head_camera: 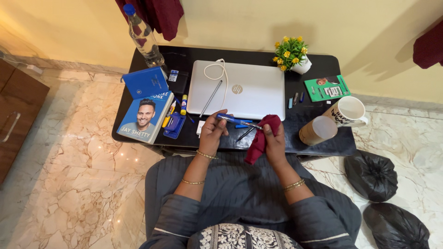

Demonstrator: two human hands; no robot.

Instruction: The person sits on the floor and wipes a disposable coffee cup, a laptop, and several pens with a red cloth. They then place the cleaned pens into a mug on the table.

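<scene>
Here, just before the closed laptop (240,90), our left hand (213,131) pinches a light, stiff, slippery blue pen (233,119) mid-barrel; our right hand (275,138) bunches a soft maroon cloth (259,140) at its tip.

Soft maroon cloth (261,136); glossy blue plastic pen (233,119); smooth matt silver laptop (244,90); matt black tabletop (318,138); polished marble floor (74,184); clear plastic bottle (143,37).

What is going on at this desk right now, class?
A seated person holds a blue pen in the left hand and presses a dark red cloth against its tip with the right hand. On the black desk lie a closed white laptop, books, more pens, a mug and a potted plant.
</scene>
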